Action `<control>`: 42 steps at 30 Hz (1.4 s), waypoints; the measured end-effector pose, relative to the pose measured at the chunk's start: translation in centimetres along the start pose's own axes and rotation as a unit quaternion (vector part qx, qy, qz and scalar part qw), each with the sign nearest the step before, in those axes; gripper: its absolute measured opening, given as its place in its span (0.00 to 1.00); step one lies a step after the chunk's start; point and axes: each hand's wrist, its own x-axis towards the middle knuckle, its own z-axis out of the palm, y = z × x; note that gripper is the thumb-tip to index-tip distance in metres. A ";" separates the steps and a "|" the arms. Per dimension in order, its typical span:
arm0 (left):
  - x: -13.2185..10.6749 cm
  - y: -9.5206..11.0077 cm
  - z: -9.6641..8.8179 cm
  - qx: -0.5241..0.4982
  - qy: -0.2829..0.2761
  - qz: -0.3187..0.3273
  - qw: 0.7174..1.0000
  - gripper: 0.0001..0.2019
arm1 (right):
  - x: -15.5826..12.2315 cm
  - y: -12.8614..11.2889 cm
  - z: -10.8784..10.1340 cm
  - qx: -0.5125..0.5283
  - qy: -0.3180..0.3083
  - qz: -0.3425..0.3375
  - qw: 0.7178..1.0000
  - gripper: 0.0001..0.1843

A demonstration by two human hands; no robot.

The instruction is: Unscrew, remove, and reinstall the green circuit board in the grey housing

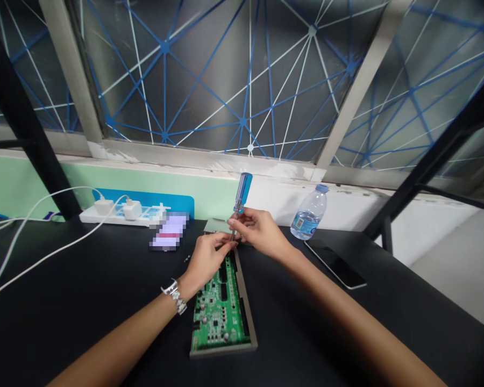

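A screwdriver (243, 191) with a clear blue handle stands nearly upright over the far part of a green circuit board (215, 312). The board lies in a shallow grey metal casing (246, 301) on the black table. My right hand (262, 231) is closed with its fingertips around the screwdriver just below the handle. Low on the shaft, the thumb and fingers of my left hand (210, 255) are pinched together near the board's surface. The tip of the screwdriver is hidden behind my left fingers, and I cannot see what it touches.
A water bottle (308, 215) and a dark phone or tablet (335, 263) are on the right. Small bits, perhaps screws (187, 258), lie left of the board. A blurred-out phone (169, 232) and a white power strip (116, 214) with cables are at the back left.
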 end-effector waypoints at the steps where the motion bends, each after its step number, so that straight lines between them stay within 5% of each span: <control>1: 0.0 0.0 -0.1 0.003 -0.006 0.003 1.000 0.09 | 0.0 -0.1 -0.2 0.019 -0.022 0.004 1.000 0.14; 5: 0.1 0.4 -0.2 0.016 -0.026 0.013 0.999 0.10 | 0.0 -0.4 -0.8 0.052 -0.057 0.001 0.997 0.15; 12: 0.0 0.8 -0.3 0.024 -0.045 0.015 0.999 0.12 | 0.0 -0.1 -0.1 0.007 0.038 -0.007 0.999 0.16; 29: 0.1 0.2 -0.4 -0.004 -0.062 0.000 0.998 0.13 | 0.5 -1.3 -2.2 0.144 -0.041 -0.007 0.989 0.16; 42: -0.4 0.5 -0.4 0.097 -0.039 0.025 0.994 0.14 | -0.2 -1.9 0.5 -0.023 0.172 -0.047 0.984 0.16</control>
